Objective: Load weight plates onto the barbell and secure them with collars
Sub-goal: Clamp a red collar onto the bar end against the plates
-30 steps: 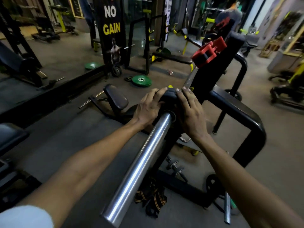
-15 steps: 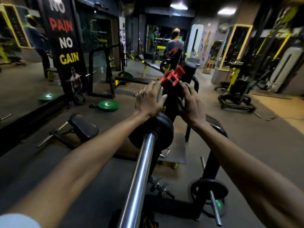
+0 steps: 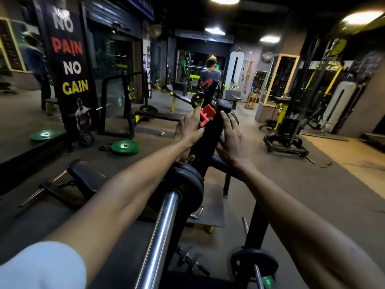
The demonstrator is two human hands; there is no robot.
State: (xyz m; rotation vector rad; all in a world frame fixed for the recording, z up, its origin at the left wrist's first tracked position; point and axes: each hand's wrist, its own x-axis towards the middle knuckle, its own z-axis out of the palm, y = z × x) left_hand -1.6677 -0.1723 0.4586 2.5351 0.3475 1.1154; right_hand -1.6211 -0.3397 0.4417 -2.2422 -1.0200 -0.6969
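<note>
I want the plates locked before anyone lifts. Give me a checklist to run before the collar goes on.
1. Black plates seated on the barbell: ok, sleeve end pokes past them.
2. Red collar within reach: ok, on the black upright, beside the left hand.
3. Collar gripped: not ok, left fingers only reach it.
4. Right hand free: ok, open, holding nothing.
5. Collar lever open: cannot tell.
6. Plates pushed fully inward: cannot tell.

The dark grey rubber gym floor (image 3: pixel 270 184) carries two round green weight plates (image 3: pixel 125 147), small black plates (image 3: pixel 86 138) and short chrome dumbbells (image 3: pixel 192 260).
</note>
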